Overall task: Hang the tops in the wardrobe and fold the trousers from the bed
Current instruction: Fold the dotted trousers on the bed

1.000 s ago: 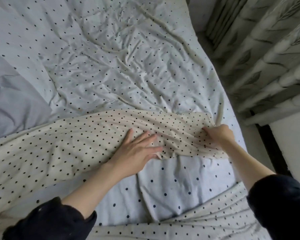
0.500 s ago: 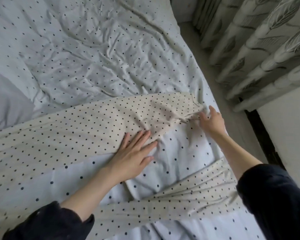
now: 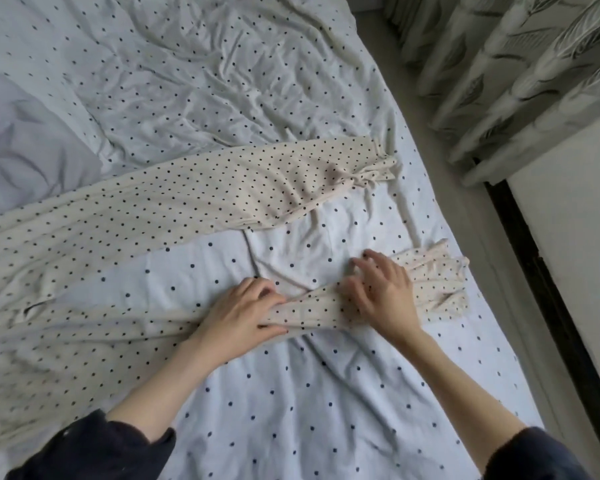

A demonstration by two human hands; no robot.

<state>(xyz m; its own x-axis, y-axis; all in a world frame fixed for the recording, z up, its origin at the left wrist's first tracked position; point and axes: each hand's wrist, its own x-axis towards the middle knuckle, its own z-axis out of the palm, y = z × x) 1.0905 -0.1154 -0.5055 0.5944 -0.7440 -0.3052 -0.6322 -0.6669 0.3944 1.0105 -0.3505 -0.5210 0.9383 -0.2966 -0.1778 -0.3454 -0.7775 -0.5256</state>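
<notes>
From the head camera we see cream polka-dot trousers [image 3: 153,220] spread flat across the bed [image 3: 326,393], the waist end off to the left and both legs reaching right toward the bed's edge. The far leg [image 3: 274,188] lies bunched at its cuff; the near leg [image 3: 433,289] runs under both hands. Our left hand [image 3: 239,315] grips the near leg — fingers curled into the cloth, thumb beneath a fold. Our right hand [image 3: 383,294] presses on the same leg nearer the cuff, fingers spread and lightly bent. Leaf-patterned curtains [image 3: 520,77] hang beyond the bed.
</notes>
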